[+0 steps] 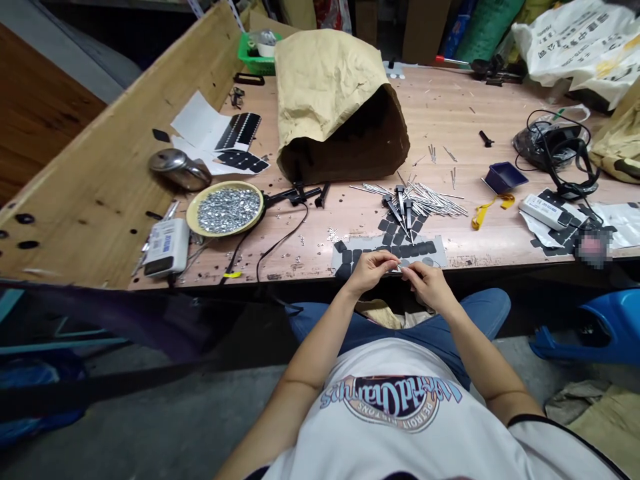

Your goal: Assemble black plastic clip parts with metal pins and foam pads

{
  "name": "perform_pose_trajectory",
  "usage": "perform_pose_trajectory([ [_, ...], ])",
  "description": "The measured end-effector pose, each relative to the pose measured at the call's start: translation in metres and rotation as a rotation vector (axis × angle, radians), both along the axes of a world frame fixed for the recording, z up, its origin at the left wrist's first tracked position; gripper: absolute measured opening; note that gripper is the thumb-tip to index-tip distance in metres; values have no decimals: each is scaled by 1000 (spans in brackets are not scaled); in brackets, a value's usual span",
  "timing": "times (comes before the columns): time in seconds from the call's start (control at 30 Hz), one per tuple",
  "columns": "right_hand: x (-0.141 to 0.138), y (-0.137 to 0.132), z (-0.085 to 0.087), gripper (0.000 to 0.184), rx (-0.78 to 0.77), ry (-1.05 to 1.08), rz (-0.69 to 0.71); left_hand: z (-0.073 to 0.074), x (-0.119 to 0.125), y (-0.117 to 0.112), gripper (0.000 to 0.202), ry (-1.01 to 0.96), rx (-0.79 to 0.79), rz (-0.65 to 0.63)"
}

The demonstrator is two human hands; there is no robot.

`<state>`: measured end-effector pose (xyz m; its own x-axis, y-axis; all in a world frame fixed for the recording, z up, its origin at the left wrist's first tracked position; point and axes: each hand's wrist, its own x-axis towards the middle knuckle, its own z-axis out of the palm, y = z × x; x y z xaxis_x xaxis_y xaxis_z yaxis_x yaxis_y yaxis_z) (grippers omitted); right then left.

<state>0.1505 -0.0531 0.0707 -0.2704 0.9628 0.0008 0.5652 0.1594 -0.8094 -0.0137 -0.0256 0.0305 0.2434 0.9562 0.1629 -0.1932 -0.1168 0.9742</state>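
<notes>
My left hand (371,268) and my right hand (425,281) meet at the table's front edge, fingers pinched together on a small thin metal piece (400,269) held between them. Just beyond them lies a grey sheet (350,257) carrying several black adhesive pads. Behind the sheet is a pile of thin metal rods (425,198) with a few black-handled parts mixed in.
A yellow dish of small silver bits (227,209) sits to the left, beside a white box (166,247) and black cables (280,240). A big brown paper sack (335,107) lies open behind. To the right are a blue tray (505,177), a yellow strap (487,208) and a white remote (543,211).
</notes>
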Motion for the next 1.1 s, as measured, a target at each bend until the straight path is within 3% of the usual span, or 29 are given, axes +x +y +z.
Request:
perform_pose_trajectory([
  [0.13,1,-1,1,39,26,13,-16,0,0,-1,21,23,36,-6],
  [0.4,2,1,2,42,-193,101,69,-3,1,-3,23,58,7,-36],
  [0.63,9,0,-5,30,-81,161,26,-10,6,-3,28,6,-69,101],
  [0.83,10,-1,-9,36,-235,259,45,-7,-1,-3,28,-30,-84,4],
  [0.93,8,-3,-8,37,-242,281,30,-10,-1,-4,36,-90,-135,-11],
  [1.1,5,1,-13,36,-226,277,-38,-21,10,3,30,-81,-203,146],
])
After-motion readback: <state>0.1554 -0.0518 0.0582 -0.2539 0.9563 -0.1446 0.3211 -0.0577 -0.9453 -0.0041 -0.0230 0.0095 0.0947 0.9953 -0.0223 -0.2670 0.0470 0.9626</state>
